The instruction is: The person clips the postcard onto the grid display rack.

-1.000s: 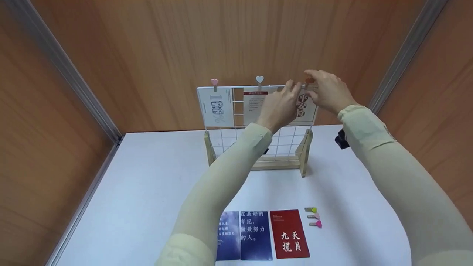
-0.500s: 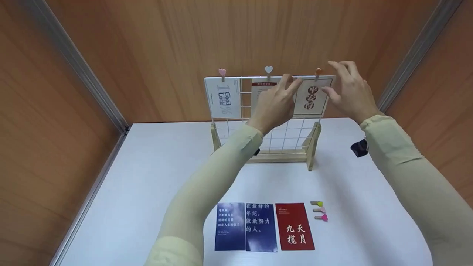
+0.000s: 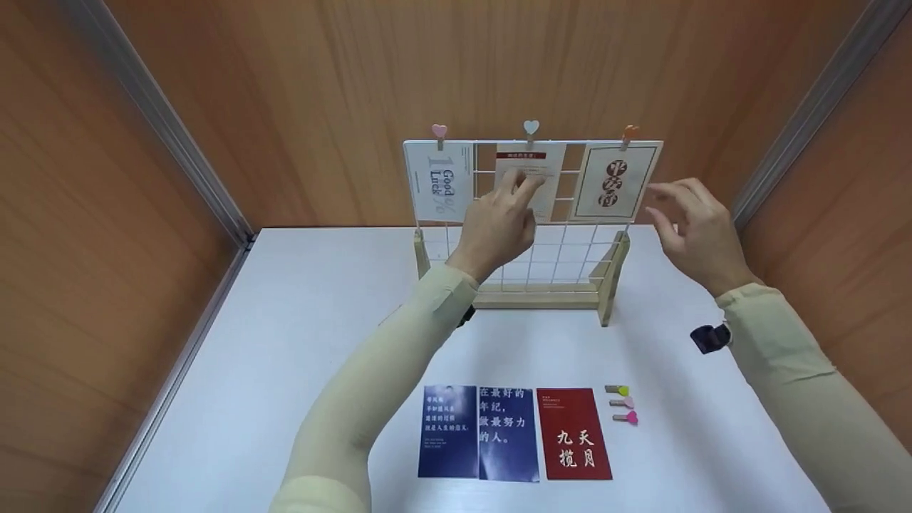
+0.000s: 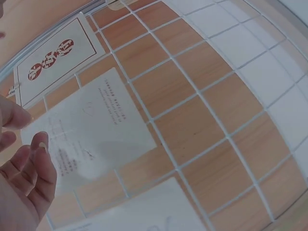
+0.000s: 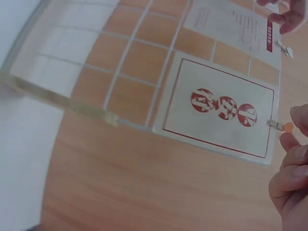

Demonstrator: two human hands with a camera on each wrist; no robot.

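A white wire grid (image 3: 548,249) in a wooden stand bears three cards along its top. From left to right hang a "Good Luck" card (image 3: 425,189), a card with a dark red band (image 3: 550,199) and a card with red round characters (image 3: 595,199). Heart-topped clips in pink (image 3: 439,131), pale blue (image 3: 531,127) and orange (image 3: 630,132) stand at their top edges. My left hand (image 3: 496,228), fingers loosely bent, is before the middle card, covering its lower left. Beside the right card my right hand (image 3: 705,235) holds nothing, thumb and fingers apart.
Two blue cards (image 3: 449,456) (image 3: 509,459) and a red card (image 3: 573,424) lie in a row on the white table (image 3: 306,335). Right of them are three small clips (image 3: 624,403). Wood-grain panels (image 3: 342,85) enclose the table at the back and sides.
My right hand has let go of the orange clip, then moved right and down from the grid's top. The left hand has drawn away from the right card, down and left.
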